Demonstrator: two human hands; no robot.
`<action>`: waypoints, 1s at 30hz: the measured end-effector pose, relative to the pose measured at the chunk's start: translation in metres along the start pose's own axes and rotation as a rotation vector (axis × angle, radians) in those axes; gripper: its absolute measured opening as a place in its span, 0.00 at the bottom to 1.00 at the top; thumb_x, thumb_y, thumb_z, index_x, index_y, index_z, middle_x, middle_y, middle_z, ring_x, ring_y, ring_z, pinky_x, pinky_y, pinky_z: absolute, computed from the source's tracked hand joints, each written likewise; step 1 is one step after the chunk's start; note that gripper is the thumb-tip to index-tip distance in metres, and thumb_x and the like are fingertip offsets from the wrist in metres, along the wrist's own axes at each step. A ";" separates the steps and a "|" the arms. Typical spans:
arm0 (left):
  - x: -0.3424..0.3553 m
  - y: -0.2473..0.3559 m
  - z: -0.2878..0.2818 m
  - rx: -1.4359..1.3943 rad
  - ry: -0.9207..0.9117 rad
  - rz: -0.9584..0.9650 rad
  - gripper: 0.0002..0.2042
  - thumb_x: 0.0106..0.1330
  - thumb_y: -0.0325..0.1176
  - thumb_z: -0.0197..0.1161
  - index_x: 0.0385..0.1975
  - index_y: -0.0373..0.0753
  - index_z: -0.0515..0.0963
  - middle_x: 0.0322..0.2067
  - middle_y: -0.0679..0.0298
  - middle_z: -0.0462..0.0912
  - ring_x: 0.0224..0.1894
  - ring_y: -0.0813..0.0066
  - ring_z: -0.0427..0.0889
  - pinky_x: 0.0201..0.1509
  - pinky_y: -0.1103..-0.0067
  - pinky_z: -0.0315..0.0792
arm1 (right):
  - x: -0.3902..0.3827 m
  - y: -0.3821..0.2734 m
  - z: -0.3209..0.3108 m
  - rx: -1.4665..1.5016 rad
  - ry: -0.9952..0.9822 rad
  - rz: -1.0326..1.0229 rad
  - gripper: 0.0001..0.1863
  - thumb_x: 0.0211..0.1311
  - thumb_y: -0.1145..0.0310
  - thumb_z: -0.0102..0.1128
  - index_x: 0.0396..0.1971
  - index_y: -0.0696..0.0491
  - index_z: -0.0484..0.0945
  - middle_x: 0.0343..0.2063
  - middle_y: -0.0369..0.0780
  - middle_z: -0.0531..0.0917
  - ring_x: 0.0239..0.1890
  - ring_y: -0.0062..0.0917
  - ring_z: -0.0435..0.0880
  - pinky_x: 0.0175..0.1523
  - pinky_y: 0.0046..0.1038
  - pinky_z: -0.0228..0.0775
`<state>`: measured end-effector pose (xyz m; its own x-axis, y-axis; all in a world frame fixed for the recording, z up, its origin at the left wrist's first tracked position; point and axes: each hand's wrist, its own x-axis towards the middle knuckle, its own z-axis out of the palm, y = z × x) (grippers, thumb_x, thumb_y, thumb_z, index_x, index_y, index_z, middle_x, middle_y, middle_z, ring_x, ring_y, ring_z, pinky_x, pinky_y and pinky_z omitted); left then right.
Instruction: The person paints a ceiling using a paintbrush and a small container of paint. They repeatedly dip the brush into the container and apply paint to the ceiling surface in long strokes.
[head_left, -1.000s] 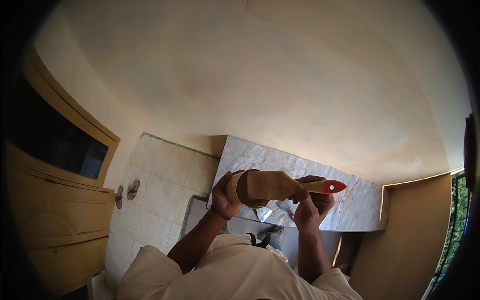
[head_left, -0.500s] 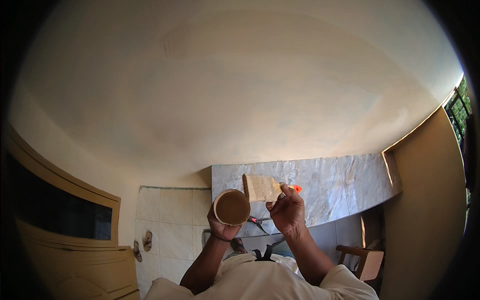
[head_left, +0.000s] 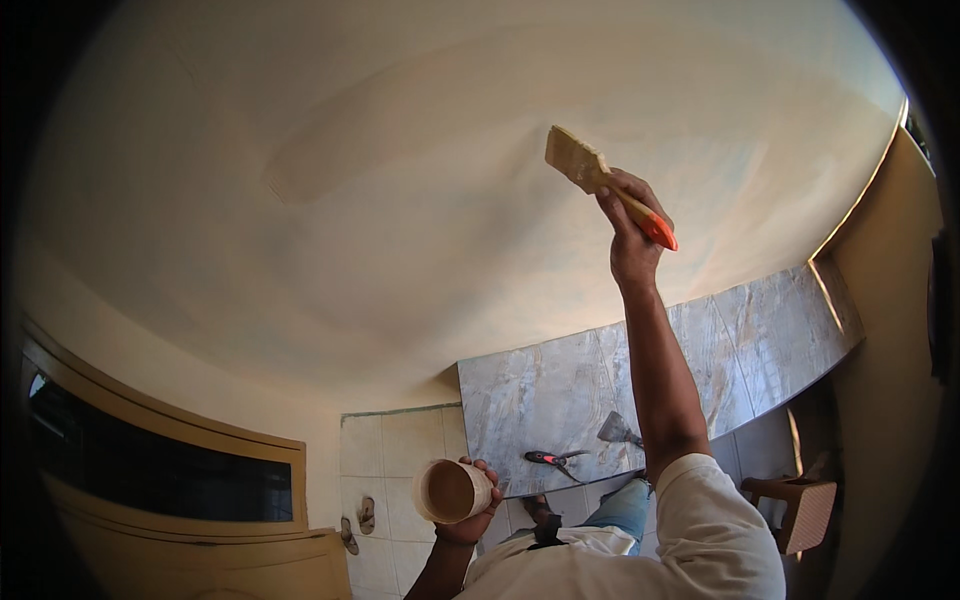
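Right hand, grip clenched on brush, now raised from beside cup to wall; left hand wrapped around cup, low. Loading over, strokes beginning.

The wall looks matt and smooth, with a slightly darker painted patch left of the brush. The brush has pale bristles and a wooden handle with a glossy orange tip. The cup looks like plastic, perhaps. Below the brush, the counter is polished grey marble; tiles beside it are glossy.
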<state>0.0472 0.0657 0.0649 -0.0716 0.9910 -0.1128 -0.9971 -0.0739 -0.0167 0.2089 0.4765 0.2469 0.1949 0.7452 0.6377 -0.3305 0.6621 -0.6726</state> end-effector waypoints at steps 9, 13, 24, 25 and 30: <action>-0.001 -0.011 0.006 -0.020 0.045 0.030 0.26 0.69 0.50 0.65 0.62 0.42 0.74 0.61 0.56 0.75 0.66 0.53 0.72 0.66 0.55 0.73 | 0.046 0.037 -0.048 -0.243 0.083 -0.381 0.09 0.63 0.84 0.66 0.41 0.57 0.85 0.47 0.45 0.86 0.46 0.27 0.87 0.49 0.27 0.82; 0.000 -0.010 0.013 0.000 0.070 0.029 0.25 0.68 0.46 0.67 0.61 0.44 0.75 0.59 0.58 0.75 0.64 0.56 0.73 0.64 0.58 0.74 | 0.029 0.027 -0.018 -0.511 0.180 -0.491 0.11 0.58 0.84 0.68 0.37 0.53 0.87 0.46 0.42 0.85 0.47 0.30 0.86 0.47 0.29 0.82; -0.001 0.004 0.023 0.041 0.021 0.040 0.26 0.68 0.46 0.68 0.63 0.43 0.73 0.60 0.57 0.74 0.65 0.55 0.72 0.66 0.57 0.72 | -0.025 0.028 0.074 -0.372 -0.213 -0.528 0.14 0.46 0.82 0.71 0.34 0.50 0.85 0.45 0.42 0.85 0.43 0.32 0.85 0.44 0.30 0.82; -0.001 0.005 0.024 0.050 0.015 0.042 0.26 0.68 0.47 0.68 0.63 0.43 0.73 0.60 0.57 0.74 0.65 0.55 0.72 0.66 0.57 0.72 | -0.005 0.026 0.055 -0.320 -0.140 -0.426 0.13 0.49 0.86 0.69 0.34 0.52 0.86 0.43 0.42 0.86 0.43 0.31 0.87 0.45 0.30 0.82; -0.006 0.010 0.009 0.010 0.057 0.032 0.27 0.68 0.47 0.68 0.63 0.43 0.74 0.60 0.57 0.74 0.65 0.55 0.72 0.66 0.57 0.72 | 0.076 0.027 -0.060 -0.415 0.224 -0.483 0.08 0.60 0.84 0.66 0.36 0.55 0.86 0.42 0.42 0.86 0.43 0.27 0.86 0.46 0.27 0.80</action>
<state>0.0378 0.0603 0.0744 -0.1017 0.9802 -0.1697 -0.9946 -0.1036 -0.0026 0.2706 0.5561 0.2547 0.4329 0.3272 0.8400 0.2154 0.8673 -0.4488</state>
